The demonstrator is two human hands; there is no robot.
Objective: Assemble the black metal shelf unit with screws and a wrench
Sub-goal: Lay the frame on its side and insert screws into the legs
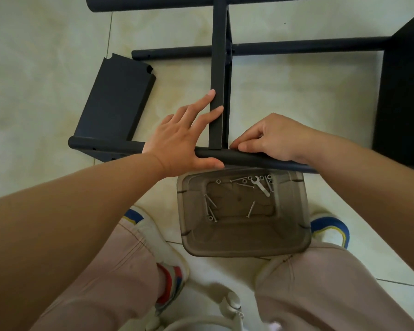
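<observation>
Shelf unit (219, 75) is lying half built on the floor, its near tube (244, 158) crossing in front of the knees. Left hand (184, 139) is pressing flat with straight fingers on panel and tube; right hand (270, 139) is pinching at the joint, whether on a screw I cannot tell. If the pressing slips, the holes may be going out of line. Wrench (261, 185) is lying in the tray (296, 237).

Bare floor (46, 56) lies open left of the loose panel (115, 99).
</observation>
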